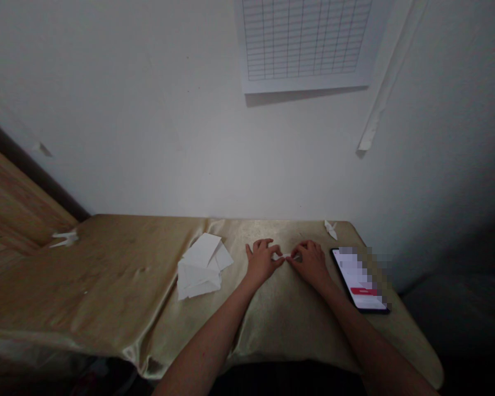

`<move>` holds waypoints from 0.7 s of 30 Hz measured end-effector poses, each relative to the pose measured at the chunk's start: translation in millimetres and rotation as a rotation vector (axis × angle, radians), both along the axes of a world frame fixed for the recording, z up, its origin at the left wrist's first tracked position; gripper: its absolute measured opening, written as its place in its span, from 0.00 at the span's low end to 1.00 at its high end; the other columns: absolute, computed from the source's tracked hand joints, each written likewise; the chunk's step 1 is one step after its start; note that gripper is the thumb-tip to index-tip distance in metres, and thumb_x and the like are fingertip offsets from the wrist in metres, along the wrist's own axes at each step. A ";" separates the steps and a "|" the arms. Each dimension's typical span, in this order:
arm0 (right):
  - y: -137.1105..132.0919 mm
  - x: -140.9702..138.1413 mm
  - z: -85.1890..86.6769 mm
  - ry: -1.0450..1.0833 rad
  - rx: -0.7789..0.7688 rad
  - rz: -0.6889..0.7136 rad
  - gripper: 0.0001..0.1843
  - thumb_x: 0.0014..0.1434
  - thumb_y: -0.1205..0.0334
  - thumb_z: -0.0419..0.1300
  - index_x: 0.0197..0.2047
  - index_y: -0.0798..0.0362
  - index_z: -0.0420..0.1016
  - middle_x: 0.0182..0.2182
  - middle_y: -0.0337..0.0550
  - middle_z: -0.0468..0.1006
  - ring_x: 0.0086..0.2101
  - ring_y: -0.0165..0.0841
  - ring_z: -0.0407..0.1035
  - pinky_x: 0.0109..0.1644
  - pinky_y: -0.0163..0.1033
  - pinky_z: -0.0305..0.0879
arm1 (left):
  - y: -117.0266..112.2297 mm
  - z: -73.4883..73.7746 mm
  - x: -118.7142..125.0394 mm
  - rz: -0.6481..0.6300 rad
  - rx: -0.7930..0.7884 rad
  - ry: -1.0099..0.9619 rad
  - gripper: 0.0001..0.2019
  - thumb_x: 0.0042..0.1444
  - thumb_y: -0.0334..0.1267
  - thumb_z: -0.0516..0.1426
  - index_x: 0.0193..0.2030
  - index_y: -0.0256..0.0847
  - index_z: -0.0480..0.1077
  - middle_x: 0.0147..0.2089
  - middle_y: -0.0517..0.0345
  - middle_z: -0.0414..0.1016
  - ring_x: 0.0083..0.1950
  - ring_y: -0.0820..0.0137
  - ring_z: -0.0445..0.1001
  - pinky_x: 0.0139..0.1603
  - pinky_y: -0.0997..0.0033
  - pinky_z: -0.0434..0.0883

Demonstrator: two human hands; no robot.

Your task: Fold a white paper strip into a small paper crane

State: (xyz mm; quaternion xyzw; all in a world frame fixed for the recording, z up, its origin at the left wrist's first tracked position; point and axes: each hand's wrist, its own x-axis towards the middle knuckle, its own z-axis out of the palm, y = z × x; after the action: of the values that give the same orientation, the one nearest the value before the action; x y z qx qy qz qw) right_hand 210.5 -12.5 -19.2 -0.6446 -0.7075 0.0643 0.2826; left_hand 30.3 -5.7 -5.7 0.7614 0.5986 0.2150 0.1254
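A small folded piece of white paper [282, 256] sits at the centre of the gold satin cloth [107, 275], pinched from both sides between the fingertips of the left hand [262, 261] and right hand [311, 264], so both hands steady it; the remaining fingers curl close by. At 9 o'clock lies a loose pile of white paper sheets [198, 267], within easy reach. A folded paper figure [330, 229] sits at 1 o'clock, and a smartphone [358, 279] lies at 3 o'clock, its screen pixelated.
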 end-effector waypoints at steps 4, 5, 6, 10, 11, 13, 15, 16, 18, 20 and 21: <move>1.4 2.8 0.0 0.025 -0.037 0.019 0.07 0.57 0.55 0.67 0.36 0.48 0.82 0.47 0.49 0.73 0.52 0.45 0.64 0.57 0.48 0.58 | 3.2 0.2 -4.8 -0.005 -0.039 -0.008 0.08 0.56 0.45 0.66 0.43 0.57 0.79 0.66 0.62 0.69 0.70 0.53 0.58 0.70 0.27 0.43; 2.2 4.4 -0.3 0.033 -0.039 0.030 0.06 0.56 0.56 0.67 0.36 0.47 0.82 0.47 0.48 0.73 0.52 0.45 0.64 0.57 0.48 0.59 | 4.1 0.4 -6.4 -0.009 -0.048 -0.008 0.08 0.56 0.45 0.66 0.43 0.57 0.79 0.67 0.63 0.68 0.70 0.53 0.58 0.70 0.29 0.43; 3.2 6.2 -0.8 0.041 -0.039 0.042 0.05 0.56 0.57 0.67 0.36 0.47 0.82 0.46 0.48 0.73 0.52 0.45 0.64 0.57 0.47 0.59 | 4.9 0.7 -8.0 -0.016 -0.059 -0.007 0.08 0.57 0.44 0.65 0.44 0.58 0.79 0.67 0.64 0.68 0.70 0.53 0.58 0.71 0.30 0.44; 7.1 12.2 -3.9 0.061 -0.046 0.061 0.05 0.56 0.60 0.67 0.38 0.47 0.83 0.45 0.48 0.74 0.52 0.43 0.65 0.58 0.47 0.58 | 6.3 1.9 -13.3 -0.036 -0.086 -0.013 0.09 0.57 0.42 0.64 0.45 0.61 0.79 0.67 0.66 0.68 0.70 0.54 0.58 0.71 0.34 0.46; 7.7 12.8 -4.7 0.063 -0.051 0.064 0.06 0.56 0.61 0.66 0.38 0.47 0.83 0.45 0.47 0.74 0.52 0.43 0.65 0.59 0.47 0.58 | 5.9 2.2 -13.9 -0.038 -0.084 -0.011 0.10 0.57 0.41 0.64 0.45 0.62 0.79 0.67 0.66 0.68 0.70 0.54 0.58 0.72 0.34 0.46; 8.0 12.9 -5.8 0.067 -0.058 0.076 0.08 0.57 0.63 0.65 0.40 0.46 0.83 0.46 0.48 0.74 0.53 0.43 0.65 0.60 0.48 0.58 | 4.2 2.6 -14.3 -0.042 -0.072 -0.002 0.11 0.57 0.41 0.64 0.47 0.62 0.79 0.67 0.65 0.68 0.70 0.53 0.59 0.71 0.35 0.48; 7.1 11.6 -6.7 0.071 -0.047 0.090 0.11 0.57 0.65 0.64 0.44 0.46 0.83 0.47 0.48 0.73 0.53 0.43 0.64 0.61 0.48 0.58 | 1.9 3.1 -13.6 -0.045 -0.052 0.007 0.13 0.58 0.41 0.63 0.48 0.62 0.79 0.67 0.63 0.69 0.70 0.53 0.59 0.71 0.36 0.48; 6.3 10.7 -7.0 0.071 -0.032 0.094 0.14 0.57 0.66 0.64 0.46 0.46 0.82 0.48 0.49 0.73 0.54 0.43 0.64 0.61 0.48 0.58 | 0.9 3.6 -13.1 -0.046 -0.043 0.010 0.13 0.58 0.41 0.63 0.49 0.61 0.79 0.66 0.62 0.69 0.69 0.53 0.59 0.71 0.36 0.48; 4.4 9.0 -7.4 0.060 0.007 0.115 0.19 0.57 0.68 0.62 0.52 0.45 0.81 0.50 0.49 0.73 0.55 0.44 0.62 0.62 0.49 0.58 | -0.8 4.9 -12.2 -0.044 -0.033 0.010 0.13 0.58 0.41 0.63 0.50 0.61 0.79 0.66 0.61 0.69 0.69 0.54 0.59 0.71 0.38 0.49; 2.1 7.6 -6.8 0.037 0.039 0.153 0.23 0.59 0.71 0.59 0.55 0.42 0.79 0.53 0.49 0.73 0.57 0.44 0.61 0.63 0.50 0.58 | -1.8 6.9 -11.6 -0.047 -0.021 0.009 0.13 0.57 0.40 0.64 0.49 0.61 0.79 0.66 0.61 0.69 0.69 0.55 0.59 0.71 0.40 0.51; 0.9 7.0 -6.0 0.024 0.048 0.181 0.23 0.60 0.72 0.58 0.55 0.41 0.79 0.53 0.48 0.73 0.57 0.43 0.60 0.63 0.50 0.58 | -2.2 8.0 -11.5 -0.050 -0.012 0.009 0.14 0.57 0.39 0.65 0.49 0.61 0.79 0.66 0.61 0.69 0.69 0.55 0.59 0.71 0.40 0.51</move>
State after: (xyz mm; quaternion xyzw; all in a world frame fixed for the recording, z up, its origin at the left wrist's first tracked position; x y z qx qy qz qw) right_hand 217.5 -11.6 -25.1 -0.5703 -0.7607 0.0803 0.2995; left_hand 18.8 -7.9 2.3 0.7763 0.5813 0.2047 0.1326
